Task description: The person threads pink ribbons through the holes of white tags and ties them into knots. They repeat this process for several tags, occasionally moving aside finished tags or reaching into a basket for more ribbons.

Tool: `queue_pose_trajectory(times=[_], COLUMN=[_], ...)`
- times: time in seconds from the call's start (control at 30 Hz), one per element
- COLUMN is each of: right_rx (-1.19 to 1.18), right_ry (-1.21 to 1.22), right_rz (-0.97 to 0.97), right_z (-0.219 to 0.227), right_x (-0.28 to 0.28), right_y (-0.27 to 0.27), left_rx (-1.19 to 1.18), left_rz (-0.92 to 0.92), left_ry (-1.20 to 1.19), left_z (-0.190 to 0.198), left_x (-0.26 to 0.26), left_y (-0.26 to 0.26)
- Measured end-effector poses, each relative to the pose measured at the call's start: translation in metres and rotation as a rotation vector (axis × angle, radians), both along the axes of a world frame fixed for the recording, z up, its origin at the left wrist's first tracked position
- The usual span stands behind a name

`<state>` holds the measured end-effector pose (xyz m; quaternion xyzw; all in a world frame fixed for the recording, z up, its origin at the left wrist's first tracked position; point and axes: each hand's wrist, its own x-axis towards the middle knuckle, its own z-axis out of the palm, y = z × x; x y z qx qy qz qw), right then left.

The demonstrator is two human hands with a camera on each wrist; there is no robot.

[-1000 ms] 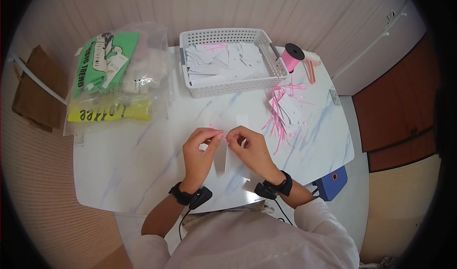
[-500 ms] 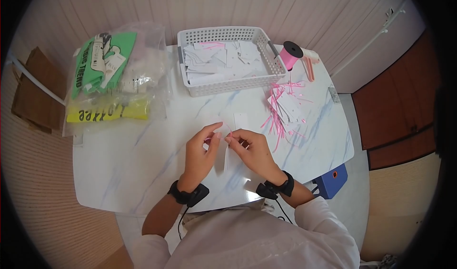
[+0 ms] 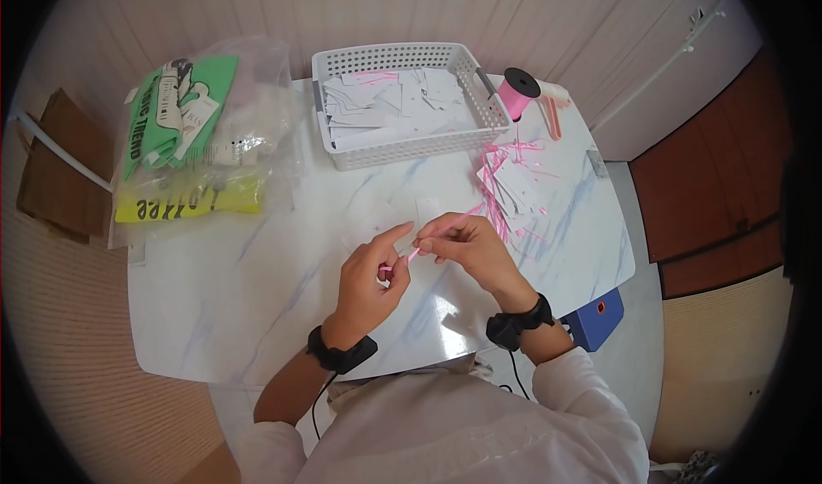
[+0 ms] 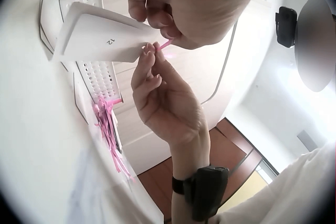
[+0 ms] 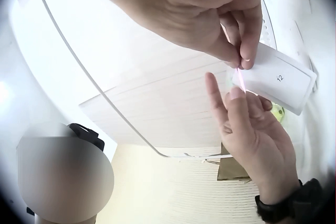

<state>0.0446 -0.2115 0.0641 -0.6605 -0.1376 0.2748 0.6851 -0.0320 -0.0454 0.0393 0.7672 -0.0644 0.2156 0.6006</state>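
My left hand holds a thin pink ribbon under its thumb, its index finger reaching out straight. My right hand pinches the same ribbon between thumb and fingertips. Ribbon runs taut across the short gap between the two hands. White cards in a small stack, the front one marked 12, hang at the right fingertips in the left wrist view. In the right wrist view this card stands right behind the pinched ribbon. Beyond the hands, a white card lies on the table.
A white basket of cards stands at the back. Right of it are a pink ribbon spool and a pile of cards with pink ribbons. Plastic bags with green and yellow packs lie at the left on the marbled table.
My right hand has turned and moved rightward, and a ribbon tail now shows beyond it. The left index finger has straightened away from the thumb. The cards have swung forward, away from the body.
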Motion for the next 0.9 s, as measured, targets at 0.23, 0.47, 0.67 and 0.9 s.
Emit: queue_pose_trajectory(times=[0.23, 0.47, 0.67, 0.9], right_rx=[-0.015, -0.268, -0.302, -0.141], right_ry=[-0.073, -0.342, -0.887, -0.359], right_rz=[0.047, -0.101, -0.256, -0.258], right_z=[0.002, 0.027, 0.007, -0.001], right_x=[-0.006, -0.026, -0.040, -0.035], right_y=[-0.002, 0.011, 0.013, 0.010], left_rx=[0.249, 0.343, 0.255, 0.230], left_rz=[0.069, 0.195, 0.206, 0.206], left_ry=[-0.007, -0.091, -0.209, -0.182], left_z=[-0.007, 0.000, -0.007, 0.000], left_x=[0.004, 0.001, 0.002, 0.002], left_y=[0.002, 0.002, -0.002, -0.001])
